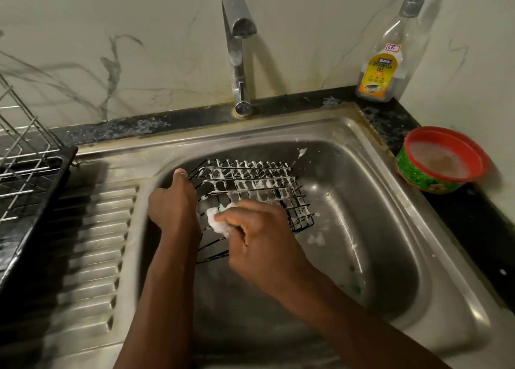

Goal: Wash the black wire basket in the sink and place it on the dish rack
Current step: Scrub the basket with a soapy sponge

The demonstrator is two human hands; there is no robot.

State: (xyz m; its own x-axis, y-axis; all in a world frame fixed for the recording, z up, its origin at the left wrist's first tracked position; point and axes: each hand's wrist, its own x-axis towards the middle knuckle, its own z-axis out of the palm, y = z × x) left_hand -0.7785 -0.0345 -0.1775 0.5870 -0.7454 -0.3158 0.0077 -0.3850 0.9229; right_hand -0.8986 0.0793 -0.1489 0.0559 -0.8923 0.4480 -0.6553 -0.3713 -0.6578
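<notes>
black wire basket (252,192) sits tilted inside the sink (370,210), its grid facing up and coated with white suds over most of the upper wires, while the lower left wires look barer.

head view: the left hand (174,201) grips the basket's upper left rim, thumb on top, fingers curled round the wire to hold it steady. the right hand (259,235) pinches a foamy sponge (220,219) and presses it against the grid near the left edge; the hand is blurred, which suggests a scrubbing stroke. the two hands are close together, both forearms reaching down into the basin from the lower edge of the view, the right crossing in from the right side. the tap (237,48) above shows no water running.

the step in hand looks like soaping, roughly midway. next would likely call for covering the barer lower wires, then opening the tap to rinse off the suds, then lifting the basket left over the ribbed drainboard to the dish rack (25,157). a dishwash gel bottle (386,59) and a red-rimmed bowl (443,159) of soapy water stand on the right counter.
</notes>
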